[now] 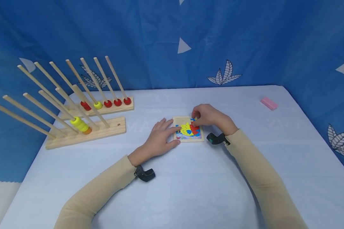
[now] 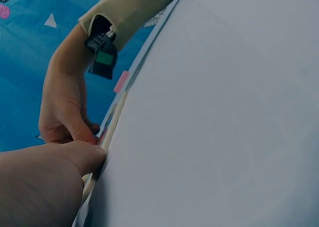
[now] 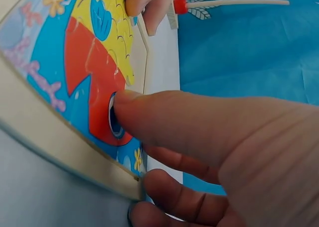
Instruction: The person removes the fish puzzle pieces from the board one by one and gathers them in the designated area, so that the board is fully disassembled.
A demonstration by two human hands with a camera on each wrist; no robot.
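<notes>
A small wooden-framed jigsaw puzzle (image 1: 189,140) lies flat on the table, showing a yellow and red fish on blue. Bare wood shows along part of its far side. My right hand (image 1: 207,115) is at the far right corner, thumb and fingers bent around a red and blue puzzle piece (image 3: 102,120). In the right wrist view the thumb (image 3: 149,110) lies on this piece by a dark oval; the index fingertip is hidden. My left hand (image 1: 160,138) rests at the puzzle's left side, fingers spread, index finger reaching over the frame onto the picture.
Two wooden peg stands (image 1: 114,126) (image 1: 129,106) with tall rods stand at the left, carrying several red, yellow and orange beads. A pink block (image 1: 269,103) lies at the far right. A blue curtain (image 1: 160,47) hangs behind the table's back edge.
</notes>
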